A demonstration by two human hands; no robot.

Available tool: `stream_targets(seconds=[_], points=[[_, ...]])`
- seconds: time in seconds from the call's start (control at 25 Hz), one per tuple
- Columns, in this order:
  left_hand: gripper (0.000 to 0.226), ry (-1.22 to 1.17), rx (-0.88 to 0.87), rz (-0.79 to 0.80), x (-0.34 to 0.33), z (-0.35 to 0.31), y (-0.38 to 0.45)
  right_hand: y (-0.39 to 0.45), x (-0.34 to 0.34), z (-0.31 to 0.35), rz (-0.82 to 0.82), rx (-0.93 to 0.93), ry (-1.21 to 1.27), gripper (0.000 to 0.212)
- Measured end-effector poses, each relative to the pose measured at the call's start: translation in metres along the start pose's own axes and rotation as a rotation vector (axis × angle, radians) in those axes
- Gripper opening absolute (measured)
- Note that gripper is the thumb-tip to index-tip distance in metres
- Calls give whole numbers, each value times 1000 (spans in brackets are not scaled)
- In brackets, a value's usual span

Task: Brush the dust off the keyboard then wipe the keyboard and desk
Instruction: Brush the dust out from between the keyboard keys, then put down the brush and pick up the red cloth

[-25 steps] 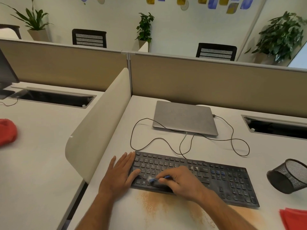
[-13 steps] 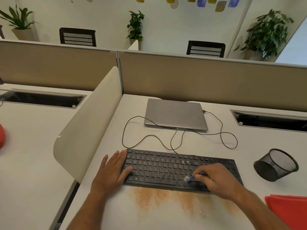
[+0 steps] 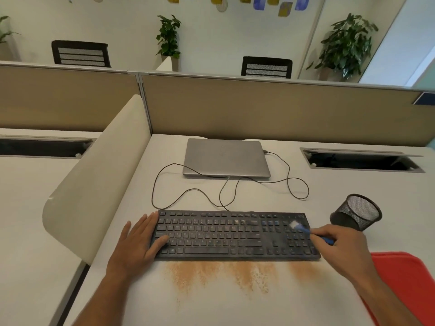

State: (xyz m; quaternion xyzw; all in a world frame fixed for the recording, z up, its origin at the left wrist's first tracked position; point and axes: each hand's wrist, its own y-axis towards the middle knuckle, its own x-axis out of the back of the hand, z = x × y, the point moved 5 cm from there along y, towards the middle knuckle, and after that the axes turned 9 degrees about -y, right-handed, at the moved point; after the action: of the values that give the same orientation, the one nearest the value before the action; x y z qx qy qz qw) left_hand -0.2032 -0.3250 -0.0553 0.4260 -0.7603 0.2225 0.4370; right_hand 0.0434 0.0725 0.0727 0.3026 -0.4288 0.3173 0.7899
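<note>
Our left hand (image 3: 138,243) lies flat, fingers straight, on the keyboard's (image 3: 233,234) left end near the desk's (image 3: 211,302) front edge. Our right hand (image 3: 339,243) pinches a brush (image 3: 306,229), bristles on its far right corner.

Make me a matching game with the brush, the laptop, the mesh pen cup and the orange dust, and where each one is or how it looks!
Things:
1. brush
2. laptop
3. mesh pen cup
4. orange dust

States:
A. tipped on its side, right of the keyboard
B. closed, at the back of the desk
C. spread on the desk in front of the keyboard
D. held in the right hand over the number keys

Pairs: 1-D, 2-B, 3-A, 4-C
</note>
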Motion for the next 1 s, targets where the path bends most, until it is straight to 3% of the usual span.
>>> stream_targets(seconds=[0.12,0.24,0.64,1.0], points=[[90,19,-4,-2,0,0,0,-6,2,-39,-162,-170,-67,15],[95,25,-14,-6,0,-1,0,-6,-8,-69,-209,-289,-120,11],[96,27,-14,-15,-1,2,0,30,-35,-108,-185,-345,-175,7],[97,28,-1,-18,0,2,1,33,-46,-125,-126,-419,-364,15]])
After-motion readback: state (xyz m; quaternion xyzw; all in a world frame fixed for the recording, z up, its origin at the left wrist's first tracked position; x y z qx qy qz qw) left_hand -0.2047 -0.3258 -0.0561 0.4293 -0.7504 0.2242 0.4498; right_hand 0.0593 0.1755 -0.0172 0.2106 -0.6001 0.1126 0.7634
